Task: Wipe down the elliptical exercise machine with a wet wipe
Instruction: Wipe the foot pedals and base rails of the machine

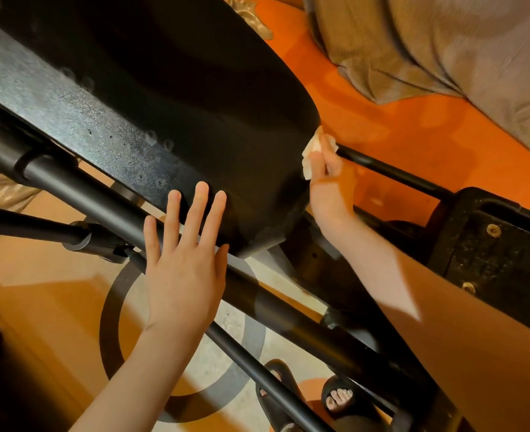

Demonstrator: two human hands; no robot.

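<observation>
Mid-frame, your right hand (324, 179) pinches the wet wipe (312, 152) against the housing (170, 76) edge, left hand (184, 260) flat-fingered on it; dusty top, bars (291, 310) look undone.

Left hand (184, 269) flat on housing (170, 88); wipe (312, 151) at housing's right edge.

Elliptical machine (176, 98): black housing, dusty speckled top band, dark tubular bars below, running diagonally across view. Wet wipe (312, 152): pale, crumpled (partly hidden by fingers), pressed against housing's far rounded edge.
</observation>
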